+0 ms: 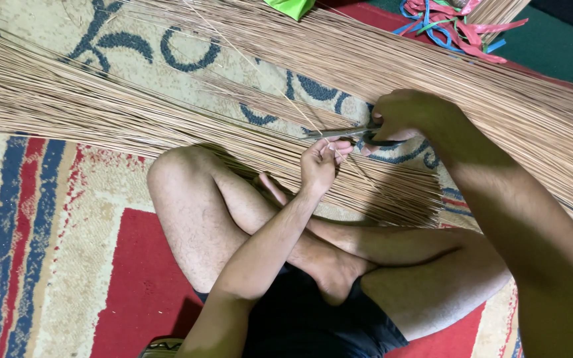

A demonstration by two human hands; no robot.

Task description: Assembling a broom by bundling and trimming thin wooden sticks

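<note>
While the person sits cross-legged on a patterned carpet (48, 225), the head view shows both hands working at a thick layer of thin brown sticks (167, 113) that lies across the carpet in front of the knees. The right hand (409, 114) is closed around the handles of a pair of scissors (353, 134), whose blades point left, over the sticks. The left hand (321, 162) is just beside the blades, its fingers pinched together on one thin stick (280, 93) that runs up and to the left. At the top edge lie a green piece (291, 6) and some coloured plastic strips (459, 26).
</note>
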